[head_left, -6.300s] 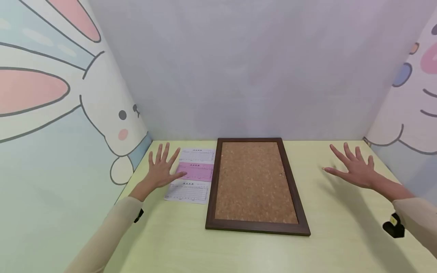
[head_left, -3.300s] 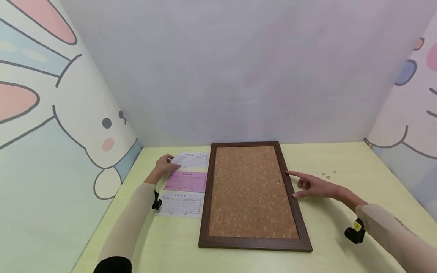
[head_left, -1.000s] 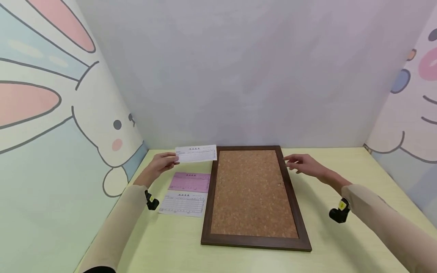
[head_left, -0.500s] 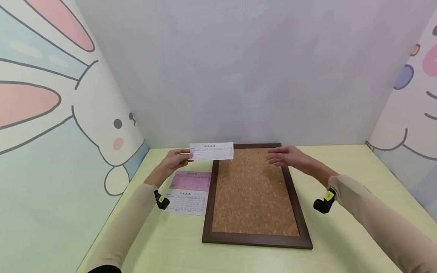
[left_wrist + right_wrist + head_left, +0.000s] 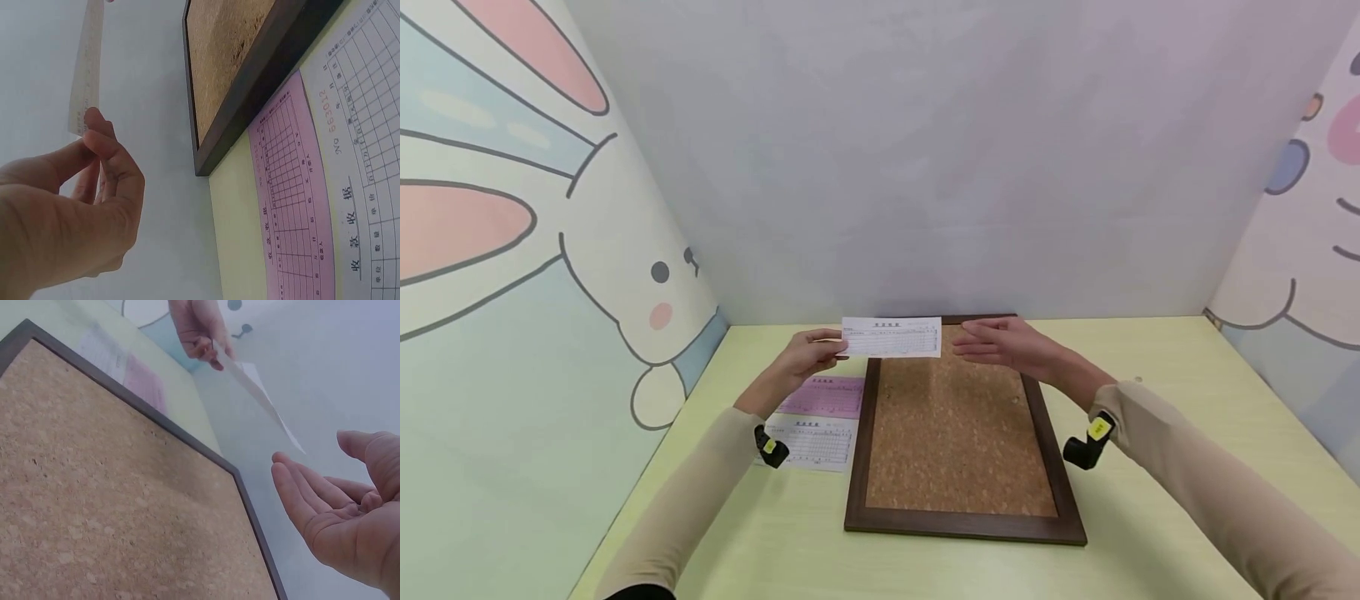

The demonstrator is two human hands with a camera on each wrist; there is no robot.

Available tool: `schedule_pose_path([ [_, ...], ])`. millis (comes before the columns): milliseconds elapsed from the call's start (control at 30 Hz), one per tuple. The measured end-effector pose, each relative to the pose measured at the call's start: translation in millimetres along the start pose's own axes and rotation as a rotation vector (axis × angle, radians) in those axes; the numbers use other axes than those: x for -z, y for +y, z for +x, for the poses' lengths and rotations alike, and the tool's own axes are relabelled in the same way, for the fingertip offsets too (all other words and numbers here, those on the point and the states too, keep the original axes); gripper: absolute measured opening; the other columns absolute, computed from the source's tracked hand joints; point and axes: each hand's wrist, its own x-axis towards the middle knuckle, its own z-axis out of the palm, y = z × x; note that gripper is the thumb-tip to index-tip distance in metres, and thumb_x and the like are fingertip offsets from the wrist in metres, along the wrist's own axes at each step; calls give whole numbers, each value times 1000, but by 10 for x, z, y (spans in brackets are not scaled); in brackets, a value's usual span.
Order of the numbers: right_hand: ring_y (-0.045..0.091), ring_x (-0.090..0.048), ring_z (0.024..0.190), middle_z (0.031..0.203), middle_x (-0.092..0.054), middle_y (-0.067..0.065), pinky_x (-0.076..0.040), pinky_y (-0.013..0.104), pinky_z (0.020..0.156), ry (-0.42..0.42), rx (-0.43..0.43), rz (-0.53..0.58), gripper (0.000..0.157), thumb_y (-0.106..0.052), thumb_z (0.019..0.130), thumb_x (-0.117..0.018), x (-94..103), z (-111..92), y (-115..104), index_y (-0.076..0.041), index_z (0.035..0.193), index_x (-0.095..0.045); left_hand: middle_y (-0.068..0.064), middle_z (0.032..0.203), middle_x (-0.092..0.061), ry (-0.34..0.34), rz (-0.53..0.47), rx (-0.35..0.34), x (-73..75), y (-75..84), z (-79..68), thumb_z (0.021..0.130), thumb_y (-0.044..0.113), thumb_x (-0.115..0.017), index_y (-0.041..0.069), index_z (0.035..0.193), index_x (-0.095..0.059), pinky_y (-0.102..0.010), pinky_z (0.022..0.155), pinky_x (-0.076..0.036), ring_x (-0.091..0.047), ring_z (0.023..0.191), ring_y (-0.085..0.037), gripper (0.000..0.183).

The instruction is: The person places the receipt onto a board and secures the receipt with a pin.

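Observation:
My left hand (image 5: 811, 354) pinches one end of a white printed receipt slip (image 5: 895, 337) between thumb and fingers. The slip is held up over the far left part of a cork board (image 5: 958, 442) with a dark brown frame. In the right wrist view the slip (image 5: 265, 400) bends slightly along its length. My right hand (image 5: 1003, 343) hovers over the board's far right part, its fingertips just short of the slip's free end. Its thumb and fingers are apart with nothing between them, as the right hand (image 5: 350, 512) shows in the right wrist view.
Left of the board lie a pink receipt slip (image 5: 831, 397) and another white receipt slip (image 5: 820, 442) on the pale yellow table (image 5: 775, 533). A small ring-like piece (image 5: 1138, 379) lies on the table beyond my right forearm. Walls close the table off at the back and sides.
My left hand has picked the farthest white slip off the table and carried it right, over the board. My right hand has left the frame's right edge and moved left toward the slip.

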Motion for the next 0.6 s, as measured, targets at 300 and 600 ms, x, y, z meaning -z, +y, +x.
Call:
schedule_pose_path([
  [300, 11, -74, 102, 124, -72, 14, -58, 29, 93, 59, 3, 174, 54, -13, 107, -53, -49, 41, 51, 14, 150, -35, 5, 85, -73, -36, -53, 2, -163, -22, 5, 100, 6, -64, -4, 141, -53, -17, 66, -52, -70, 76, -6, 43],
  [600, 10, -73, 95, 109, -76, -3, -59, 29, 89, 78, -19, 103, 53, -14, 104, -60, -57, 66, 171, 10, 148, -44, 4, 90, -72, -41, -38, 2, -288, -50, 27, 100, 8, -65, -2, 140, -56, -19, 70, -52, -65, 83, -10, 42],
])
